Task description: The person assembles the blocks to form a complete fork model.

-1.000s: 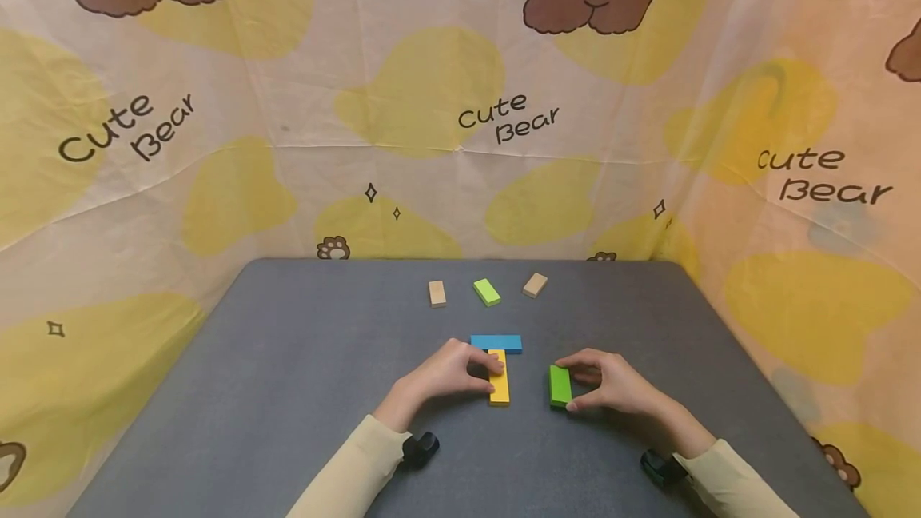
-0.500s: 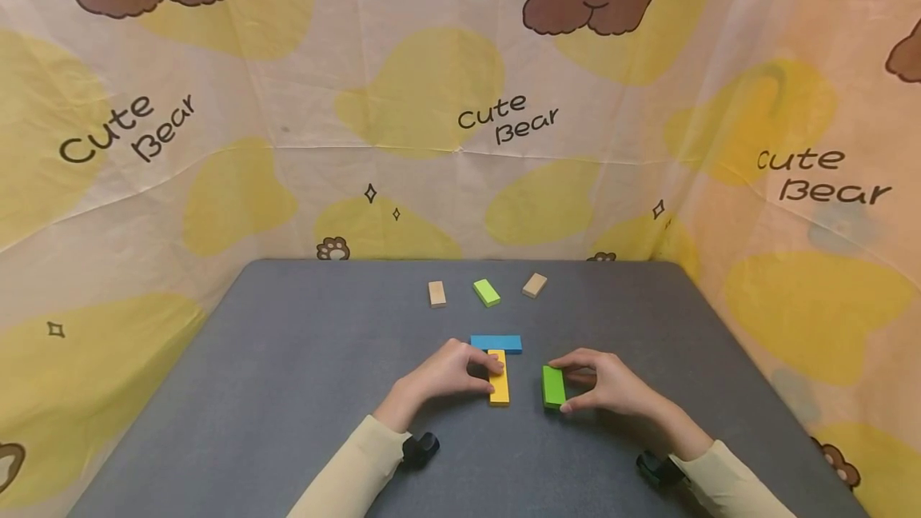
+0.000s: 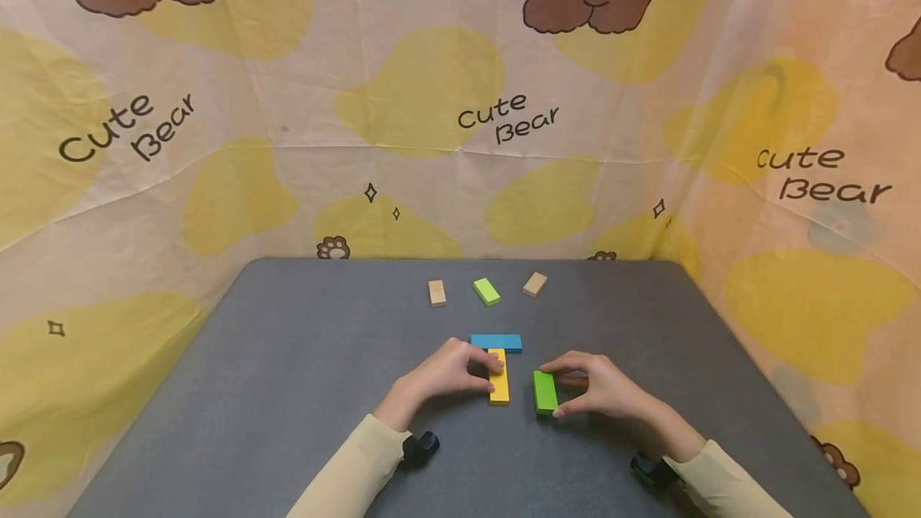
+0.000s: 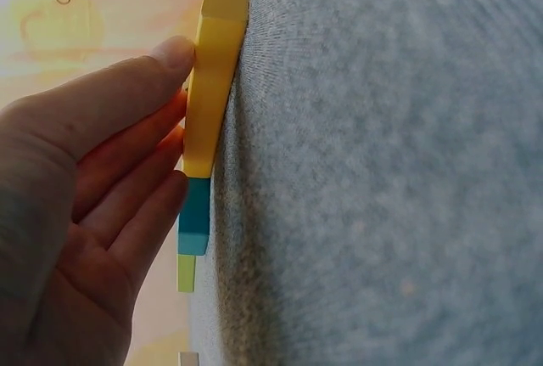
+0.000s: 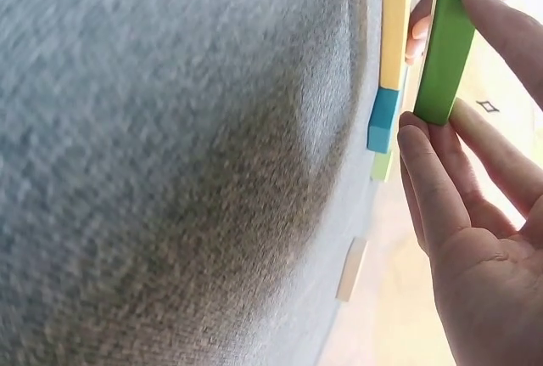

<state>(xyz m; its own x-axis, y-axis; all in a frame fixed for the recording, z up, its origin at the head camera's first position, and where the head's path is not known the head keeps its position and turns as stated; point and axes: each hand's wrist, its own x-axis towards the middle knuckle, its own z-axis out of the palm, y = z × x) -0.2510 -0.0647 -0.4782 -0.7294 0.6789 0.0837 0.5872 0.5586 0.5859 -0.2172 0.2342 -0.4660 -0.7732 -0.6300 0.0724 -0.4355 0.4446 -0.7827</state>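
A yellow block (image 3: 500,390) lies flat on the table, its far end against the near side of a blue block (image 3: 496,342) set crosswise. The left hand (image 3: 442,374) rests its thumb and fingertips on the yellow block's upper face, as the left wrist view shows. To the right, the right hand (image 3: 604,390) pinches a green block (image 3: 544,392) by its two ends, between thumb and fingers. In the right wrist view this green block (image 5: 445,56) hangs above the tabletop, apart from the yellow and blue blocks.
Toward the back of the grey table (image 3: 324,342) lie a light green block (image 3: 486,292) and two plain wooden blocks, one to the left (image 3: 436,293) and one to the right (image 3: 535,285). A printed cloth (image 3: 403,102) surrounds the table's back and sides.
The right hand has carried the green block leftward, closer to the yellow block, and slightly toward the near edge. The left hand, the yellow block and the blue block have stayed in place.
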